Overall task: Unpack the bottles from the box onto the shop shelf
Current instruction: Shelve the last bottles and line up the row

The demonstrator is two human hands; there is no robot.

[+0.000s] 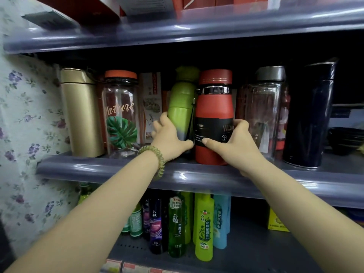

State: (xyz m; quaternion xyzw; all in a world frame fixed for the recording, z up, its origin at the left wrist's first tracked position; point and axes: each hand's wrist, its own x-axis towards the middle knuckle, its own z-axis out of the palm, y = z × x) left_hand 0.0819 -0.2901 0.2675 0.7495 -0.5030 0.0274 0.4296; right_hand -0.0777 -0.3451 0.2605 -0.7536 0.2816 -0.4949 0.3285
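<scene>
A red vacuum bottle (214,107) with a black label stands upright on the middle shelf (197,177). My right hand (234,140) grips its lower body, thumb across the label. Beside it on the left stands a green bottle (182,97), and my left hand (169,137) holds its lower part, fingers curled round the far side. Both bottles touch each other. The box is out of sight.
Along the same shelf stand a gold flask (80,113), a clear bottle with a leaf print (121,115), a clear bottle with a grey lid (262,113) and a dark flask (309,117). Small coloured bottles (177,223) fill the lower shelf. Floral wall at left.
</scene>
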